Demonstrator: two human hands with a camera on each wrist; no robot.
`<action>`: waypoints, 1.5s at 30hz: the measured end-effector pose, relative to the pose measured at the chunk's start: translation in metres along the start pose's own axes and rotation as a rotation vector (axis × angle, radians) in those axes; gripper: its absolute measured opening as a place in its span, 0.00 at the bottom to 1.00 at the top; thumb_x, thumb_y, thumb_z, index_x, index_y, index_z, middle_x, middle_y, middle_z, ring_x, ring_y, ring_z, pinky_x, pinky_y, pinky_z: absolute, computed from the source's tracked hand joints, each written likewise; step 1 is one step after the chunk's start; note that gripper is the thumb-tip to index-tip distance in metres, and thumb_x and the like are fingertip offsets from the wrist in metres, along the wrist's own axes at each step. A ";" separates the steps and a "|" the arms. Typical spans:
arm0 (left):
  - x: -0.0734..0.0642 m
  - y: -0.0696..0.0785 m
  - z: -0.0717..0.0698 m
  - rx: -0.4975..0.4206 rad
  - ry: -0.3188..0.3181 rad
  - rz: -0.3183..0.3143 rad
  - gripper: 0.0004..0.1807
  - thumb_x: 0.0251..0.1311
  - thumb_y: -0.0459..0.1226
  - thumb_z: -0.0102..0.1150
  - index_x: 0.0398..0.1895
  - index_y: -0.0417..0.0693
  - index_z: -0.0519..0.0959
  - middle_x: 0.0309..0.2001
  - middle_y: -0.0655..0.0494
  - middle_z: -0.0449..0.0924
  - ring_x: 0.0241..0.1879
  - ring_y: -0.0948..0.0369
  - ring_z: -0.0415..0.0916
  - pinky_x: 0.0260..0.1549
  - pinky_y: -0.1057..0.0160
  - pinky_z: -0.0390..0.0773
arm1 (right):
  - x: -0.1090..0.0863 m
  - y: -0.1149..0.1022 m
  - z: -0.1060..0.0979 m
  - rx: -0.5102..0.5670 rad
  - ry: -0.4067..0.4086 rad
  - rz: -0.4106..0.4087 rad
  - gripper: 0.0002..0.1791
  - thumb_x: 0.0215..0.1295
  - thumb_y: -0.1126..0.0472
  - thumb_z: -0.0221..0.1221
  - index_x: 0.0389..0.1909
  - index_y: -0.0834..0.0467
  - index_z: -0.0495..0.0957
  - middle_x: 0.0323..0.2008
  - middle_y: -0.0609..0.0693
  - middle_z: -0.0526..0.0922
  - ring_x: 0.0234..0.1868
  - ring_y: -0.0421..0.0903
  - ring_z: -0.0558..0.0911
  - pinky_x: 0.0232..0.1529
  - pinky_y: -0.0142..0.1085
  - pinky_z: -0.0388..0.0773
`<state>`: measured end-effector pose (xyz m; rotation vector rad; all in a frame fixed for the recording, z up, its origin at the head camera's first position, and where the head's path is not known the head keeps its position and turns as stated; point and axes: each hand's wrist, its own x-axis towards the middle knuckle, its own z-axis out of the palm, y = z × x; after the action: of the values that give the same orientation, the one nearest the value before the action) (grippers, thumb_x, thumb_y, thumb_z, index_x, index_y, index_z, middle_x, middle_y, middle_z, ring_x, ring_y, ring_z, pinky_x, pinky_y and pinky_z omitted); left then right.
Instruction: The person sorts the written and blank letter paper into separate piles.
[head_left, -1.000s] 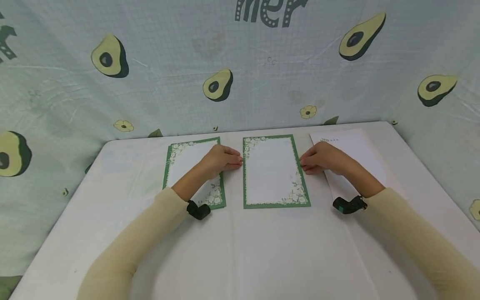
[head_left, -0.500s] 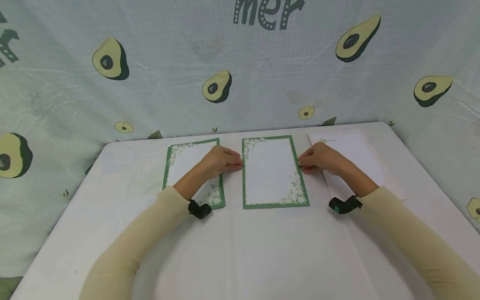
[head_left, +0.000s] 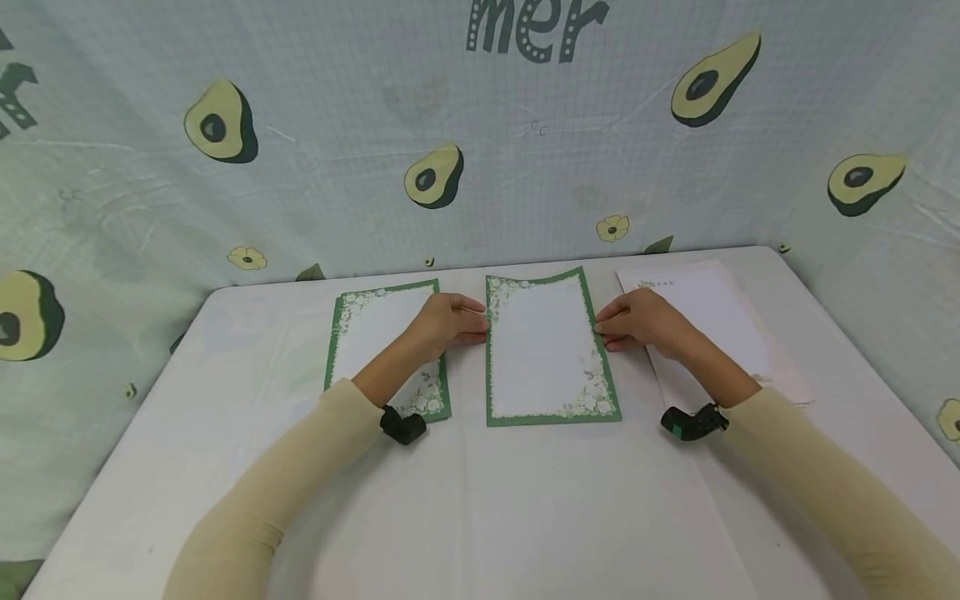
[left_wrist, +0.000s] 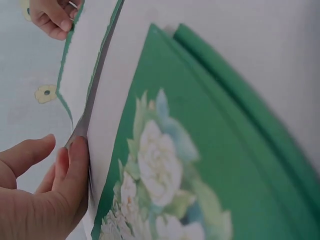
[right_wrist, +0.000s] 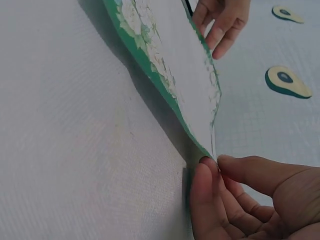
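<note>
In the head view a sheet of paper [head_left: 540, 350] with a green floral border is held up off the table by its two long sides, its top edge bowed. At its left side is my left hand [head_left: 442, 323], fingertips holding the edge; in the left wrist view the thumb [left_wrist: 42, 147] stands away from the paper. My right hand [head_left: 641, 321] pinches the opposite edge, and in the right wrist view the thumb [right_wrist: 255, 170] and index finger meet at the paper. Shadow shows beneath the raised sheet there.
Left of the held sheet lies a stack of matching green-bordered sheets [head_left: 375, 325], partly under the left forearm. A pale pinkish sheet [head_left: 697, 287] lies to the right beneath the right hand and wrist. White cloth covers the table [head_left: 480, 500]; an avocado-print cloth [head_left: 315, 183] hangs behind.
The sheet has risen from lying flat, its top edge now bowing and its near edge slightly lower in view. Right fingertips have closed in on its edge; left fingertips remain at theirs.
</note>
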<state>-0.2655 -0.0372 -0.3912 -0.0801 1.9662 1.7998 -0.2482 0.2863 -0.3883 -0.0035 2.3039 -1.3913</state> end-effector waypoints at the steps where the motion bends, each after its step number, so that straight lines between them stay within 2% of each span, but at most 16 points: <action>1: 0.000 0.000 0.000 0.003 0.003 0.009 0.20 0.67 0.23 0.59 0.61 0.29 0.73 0.43 0.44 0.81 0.44 0.52 0.85 0.50 0.57 0.86 | -0.001 0.000 0.001 0.006 0.007 -0.002 0.18 0.71 0.67 0.61 0.56 0.74 0.75 0.41 0.58 0.84 0.35 0.42 0.86 0.42 0.34 0.88; 6: -0.002 -0.002 0.004 0.004 0.020 0.053 0.19 0.67 0.22 0.60 0.60 0.30 0.75 0.39 0.46 0.82 0.38 0.56 0.85 0.46 0.58 0.88 | -0.005 0.000 0.004 0.002 0.040 -0.026 0.19 0.70 0.65 0.63 0.55 0.73 0.76 0.42 0.58 0.85 0.34 0.41 0.87 0.40 0.34 0.88; 10: -0.007 0.000 0.007 0.045 0.027 0.086 0.18 0.66 0.21 0.60 0.58 0.29 0.76 0.38 0.47 0.81 0.36 0.58 0.85 0.45 0.57 0.88 | -0.008 0.000 0.006 -0.033 0.075 -0.053 0.18 0.69 0.63 0.65 0.53 0.71 0.78 0.41 0.57 0.87 0.33 0.41 0.87 0.38 0.33 0.88; 14: -0.009 0.000 0.009 0.127 0.033 0.093 0.17 0.64 0.22 0.62 0.55 0.29 0.77 0.40 0.44 0.82 0.33 0.57 0.86 0.43 0.57 0.89 | -0.010 0.000 0.007 -0.082 0.109 -0.076 0.16 0.67 0.62 0.66 0.49 0.69 0.80 0.38 0.56 0.89 0.32 0.43 0.88 0.38 0.34 0.88; 18: -0.009 -0.002 0.010 0.248 0.029 0.102 0.13 0.63 0.23 0.64 0.51 0.29 0.79 0.41 0.40 0.85 0.30 0.57 0.87 0.38 0.59 0.89 | -0.011 0.001 0.008 -0.207 0.128 -0.125 0.15 0.67 0.60 0.67 0.46 0.67 0.82 0.35 0.53 0.89 0.32 0.44 0.88 0.36 0.34 0.86; 21: -0.010 -0.004 0.010 0.338 0.029 0.127 0.09 0.63 0.24 0.66 0.45 0.30 0.80 0.40 0.39 0.86 0.29 0.56 0.88 0.36 0.60 0.89 | -0.012 0.002 0.009 -0.294 0.131 -0.166 0.14 0.66 0.59 0.68 0.45 0.66 0.83 0.32 0.51 0.89 0.31 0.44 0.88 0.35 0.34 0.83; 25: -0.010 -0.005 0.012 0.440 0.038 0.172 0.05 0.62 0.26 0.67 0.39 0.33 0.82 0.36 0.42 0.87 0.29 0.56 0.88 0.34 0.61 0.89 | -0.013 0.002 0.009 -0.328 0.131 -0.198 0.12 0.65 0.61 0.69 0.42 0.66 0.83 0.30 0.50 0.89 0.31 0.45 0.88 0.35 0.33 0.82; 34: -0.016 -0.003 0.016 0.565 0.056 0.243 0.03 0.62 0.27 0.69 0.36 0.34 0.84 0.33 0.44 0.87 0.30 0.54 0.88 0.33 0.62 0.88 | -0.018 -0.002 0.010 -0.325 0.151 -0.221 0.12 0.65 0.61 0.69 0.42 0.65 0.84 0.32 0.50 0.89 0.32 0.46 0.89 0.36 0.34 0.83; 39: -0.020 -0.001 0.015 0.662 0.091 0.314 0.03 0.62 0.31 0.69 0.37 0.39 0.85 0.32 0.49 0.87 0.31 0.56 0.86 0.29 0.65 0.84 | -0.024 -0.008 0.010 -0.326 0.187 -0.215 0.11 0.66 0.60 0.69 0.42 0.63 0.85 0.32 0.50 0.90 0.33 0.46 0.89 0.35 0.34 0.81; 45: -0.024 0.001 0.009 0.664 0.103 0.356 0.03 0.63 0.31 0.68 0.38 0.39 0.85 0.33 0.49 0.87 0.32 0.55 0.86 0.29 0.64 0.84 | -0.029 -0.013 0.010 -0.262 0.185 -0.166 0.12 0.67 0.58 0.68 0.44 0.62 0.84 0.35 0.50 0.90 0.37 0.49 0.90 0.41 0.41 0.83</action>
<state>-0.2418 -0.0344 -0.3820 0.4209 2.6804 1.2462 -0.2215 0.2775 -0.3707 -0.1564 2.6799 -1.1981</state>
